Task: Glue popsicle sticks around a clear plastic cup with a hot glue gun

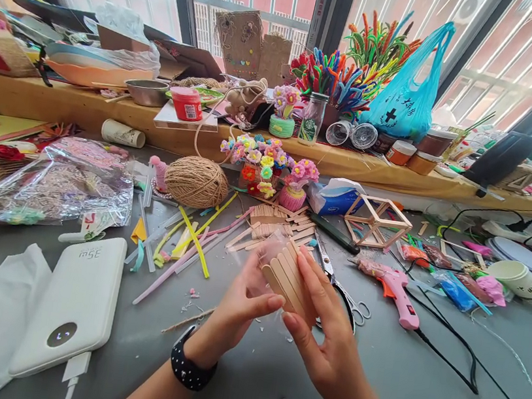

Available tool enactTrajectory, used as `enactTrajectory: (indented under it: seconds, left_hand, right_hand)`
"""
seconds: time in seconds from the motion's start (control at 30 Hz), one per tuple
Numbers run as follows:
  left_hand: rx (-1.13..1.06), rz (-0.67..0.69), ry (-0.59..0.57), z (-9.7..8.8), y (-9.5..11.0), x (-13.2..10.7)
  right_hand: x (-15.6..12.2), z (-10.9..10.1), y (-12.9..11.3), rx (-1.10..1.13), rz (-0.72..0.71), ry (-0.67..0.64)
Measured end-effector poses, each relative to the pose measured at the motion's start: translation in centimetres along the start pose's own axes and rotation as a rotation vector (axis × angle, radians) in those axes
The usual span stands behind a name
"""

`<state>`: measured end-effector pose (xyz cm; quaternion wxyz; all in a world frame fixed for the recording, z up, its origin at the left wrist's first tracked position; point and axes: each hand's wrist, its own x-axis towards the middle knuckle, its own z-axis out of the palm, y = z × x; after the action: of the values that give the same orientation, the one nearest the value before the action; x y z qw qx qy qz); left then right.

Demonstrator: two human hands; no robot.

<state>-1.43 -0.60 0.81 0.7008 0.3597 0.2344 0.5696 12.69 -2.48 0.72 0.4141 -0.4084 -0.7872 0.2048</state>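
Both my hands hold one small piece made of wooden craft sticks (285, 271) set side by side around a clear cup, low in the middle of the view. My left hand (241, 305), with a black watch on its wrist, grips it from the left, thumb pressed on the sticks. From the right, my right hand (327, 330) pinches the sticks with thumb and fingers. Loose craft sticks (275, 224) lie on the grey table (240, 381) just beyond the hands. Scissors (342, 289) lie to the right, partly behind my right hand.
A pink glue gun (395, 287) with a black cord lies right of the scissors. A ball of twine (196, 181), pipe-cleaner flower pots (270, 167), a wooden stick cube (376, 221) and a tissue pack stand farther back. A white power bank (70, 307) lies at the left.
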Motion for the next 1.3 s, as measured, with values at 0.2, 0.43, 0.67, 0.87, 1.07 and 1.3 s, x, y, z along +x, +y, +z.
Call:
enactTrajectory:
  seconds: [0.2, 0.43, 0.67, 0.87, 1.07, 1.3]
  left_hand:
    - [-0.009, 0.027, 0.065, 0.4, -0.4, 0.0]
    - [-0.004, 0.108, 0.098, 0.3, -1.0, 0.0]
    - [0.007, 0.114, 0.001, -0.2, -1.3, 0.0]
    - [0.027, 0.076, -0.007, 0.4, -1.0, -0.1]
    - [0.055, 0.030, -0.031, 0.6, -0.9, 0.1]
    - [0.059, 0.018, -0.009, 0.2, -1.3, 0.0]
  right_hand:
    - [0.0, 0.0, -0.2, 0.065, 0.057, -0.002]
    - [0.2, 0.5, 0.2, 0.418, 0.300, 0.099]
    - [0.6, 1.2, -0.7, 0.798, 0.460, 0.125]
    - [0.4, 0.6, -0.6, 0.625, 0.344, 0.200]
    - [0.7, -0.1, 0.2, 0.413, 0.273, 0.191]
    - [0.9, -0.3, 0.6, 0.284, 0.231, 0.171]
